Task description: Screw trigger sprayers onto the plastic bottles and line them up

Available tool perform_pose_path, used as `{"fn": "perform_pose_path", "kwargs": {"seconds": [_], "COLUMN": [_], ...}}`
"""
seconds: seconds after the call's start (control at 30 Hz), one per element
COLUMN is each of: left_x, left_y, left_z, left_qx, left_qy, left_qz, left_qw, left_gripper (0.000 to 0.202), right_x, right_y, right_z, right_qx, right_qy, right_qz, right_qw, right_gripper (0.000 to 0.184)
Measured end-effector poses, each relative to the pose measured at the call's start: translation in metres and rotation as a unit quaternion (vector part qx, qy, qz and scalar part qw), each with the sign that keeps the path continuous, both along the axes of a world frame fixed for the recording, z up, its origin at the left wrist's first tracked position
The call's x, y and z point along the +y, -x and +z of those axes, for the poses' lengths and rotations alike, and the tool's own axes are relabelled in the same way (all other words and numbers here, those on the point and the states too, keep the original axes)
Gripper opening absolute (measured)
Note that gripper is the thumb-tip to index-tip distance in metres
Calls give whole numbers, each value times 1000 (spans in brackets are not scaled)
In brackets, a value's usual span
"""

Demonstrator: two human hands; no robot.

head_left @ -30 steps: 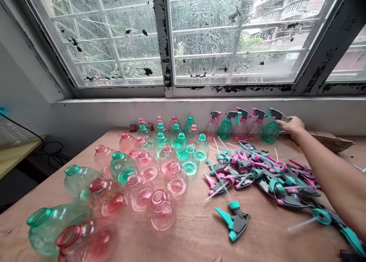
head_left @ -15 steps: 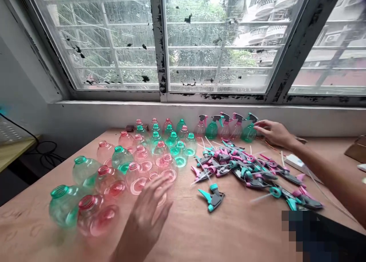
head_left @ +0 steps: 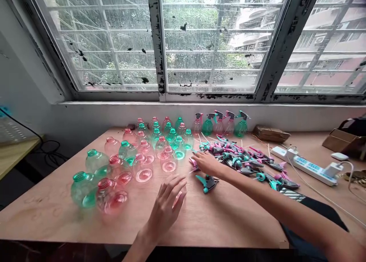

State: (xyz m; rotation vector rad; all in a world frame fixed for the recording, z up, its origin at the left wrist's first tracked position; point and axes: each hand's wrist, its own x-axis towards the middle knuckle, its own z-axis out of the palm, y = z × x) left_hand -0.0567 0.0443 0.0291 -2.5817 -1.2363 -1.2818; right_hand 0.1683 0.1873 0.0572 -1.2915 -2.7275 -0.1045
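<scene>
Wooden table [head_left: 228,226]; round translucent bottles [head_left: 144,170].

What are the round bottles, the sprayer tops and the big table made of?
Round bottles: probably glossy plastic, see-through with bright highlights, though glass isn't ruled out.
Sprayer tops: likely hard, smooth plastic, moulded in solid pink, teal and dark grey.
Table: perhaps wood or wood-look board, softly shiny, going by its brown, faintly mottled top.

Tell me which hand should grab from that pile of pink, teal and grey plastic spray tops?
Probably the right hand: it's at the pile. The left hand is farther off, by a partly hidden clear pink bottle.
</scene>
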Motion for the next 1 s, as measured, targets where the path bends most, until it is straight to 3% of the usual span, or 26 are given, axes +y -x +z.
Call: {"fn": "perform_pose_path", "kwargs": {"seconds": [0.17,0.3,0.4,0.6,0.77,0.9,1.0], "left_x": [-7,-1,1,3,2,1,1], "left_y": [-1,-2,-1,1,0,1,2], "left_z": [-12,-23,-29,-30,-29,-28,-27], "left_qx": [-91,-122,-125,-126,-117,-104,-100], "left_qy": [81,211,275,318,315,287,262], "left_qz": [-8,-22,-41,-66,-75,-51,-24], "left_qw": [992,970,953,938,939,951,959], "left_gripper": [76,93,98,97,84,78,76], "right_x": [20,28,33,35,27,3,-49], "right_y": [-11,-23,-26,-38,-43,-44,-48], "right_z": [3,4,7,4,-1,28,59], "right_qx": [-35,-53,-39,-14,26,92,148], "right_qy": [6,34,14,-48,-93,-149,-187], "right_qz": [-124,-171,-201,-275,-265,-249,-219], "right_qw": [992,983,979,960,959,952,946], "right_gripper": [29,28,29,33,32,26,29]}}
